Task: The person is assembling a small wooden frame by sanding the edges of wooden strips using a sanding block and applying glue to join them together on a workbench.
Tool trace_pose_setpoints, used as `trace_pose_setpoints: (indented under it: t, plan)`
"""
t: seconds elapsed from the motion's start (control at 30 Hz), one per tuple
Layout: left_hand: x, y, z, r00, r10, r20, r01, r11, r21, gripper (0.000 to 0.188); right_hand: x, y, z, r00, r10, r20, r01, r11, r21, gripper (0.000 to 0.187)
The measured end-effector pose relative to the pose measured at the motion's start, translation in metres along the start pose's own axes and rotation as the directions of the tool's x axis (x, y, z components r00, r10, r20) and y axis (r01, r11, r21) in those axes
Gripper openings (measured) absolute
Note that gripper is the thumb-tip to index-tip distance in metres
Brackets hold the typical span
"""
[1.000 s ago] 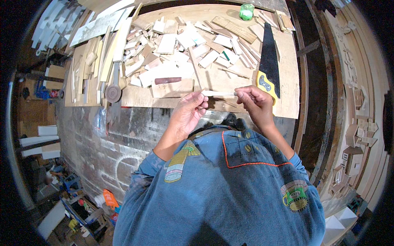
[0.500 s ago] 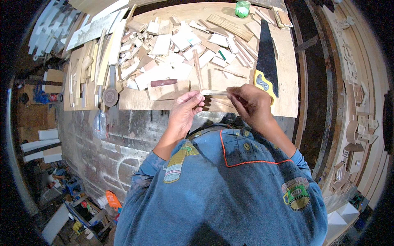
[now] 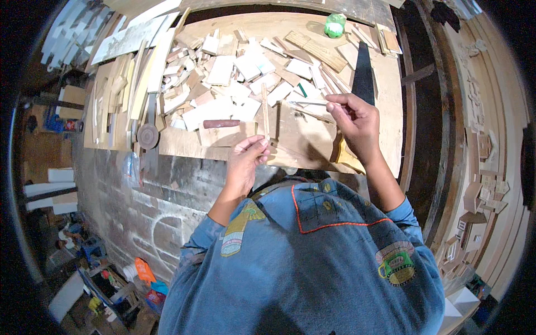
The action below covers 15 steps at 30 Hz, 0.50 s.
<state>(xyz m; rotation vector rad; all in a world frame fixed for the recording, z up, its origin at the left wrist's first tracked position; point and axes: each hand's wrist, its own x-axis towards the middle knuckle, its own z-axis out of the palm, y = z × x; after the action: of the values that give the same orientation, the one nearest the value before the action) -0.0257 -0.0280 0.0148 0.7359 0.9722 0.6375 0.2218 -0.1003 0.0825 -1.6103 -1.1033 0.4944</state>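
Note:
My left hand (image 3: 245, 162) pinches the lower end of a thin wooden strip (image 3: 265, 106), which points away from me over the near part of the board. To its right, my right hand (image 3: 358, 125) is raised, thumb and fingers closed on a slim pale stick (image 3: 310, 103) that points left; its exact kind is unclear. The stick and the strip are apart. A handsaw (image 3: 363, 72) lies beyond and beneath my right hand, which hides part of its yellow handle. Left of the strip, a dark reddish-brown tool handle (image 3: 221, 124) rests by a flat wooden block.
Many wood offcuts (image 3: 220, 72) are heaped across the wooden work board (image 3: 184, 146). Long strips (image 3: 131, 84) lie at the left, near a round wooden disc (image 3: 148, 135). A green container (image 3: 335, 25) stands at the far right. Small wooden house models (image 3: 474, 195) are farther right.
My right hand has moved up and away from the left with the pale stick, parting it from the wooden strip's near end. My left hand keeps hold of the strip, slightly lower.

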Motion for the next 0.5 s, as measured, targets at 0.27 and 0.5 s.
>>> trace_pose_setpoints:
  t: [0.27,0.5]
  plan:
    - [0.001,-0.003,-0.013,0.989,0.102,-0.107,-0.083,0.983,0.166,0.02,0.031,0.053,0.001,0.988,-0.049,-0.147,0.044,0.998,-0.041,0.016]
    - [0.004,-0.019,-0.017,0.965,0.208,-0.163,-0.155,0.944,0.291,0.016,0.13,0.087,-0.048,0.888,-0.177,-0.425,0.019,0.936,-0.352,0.018]
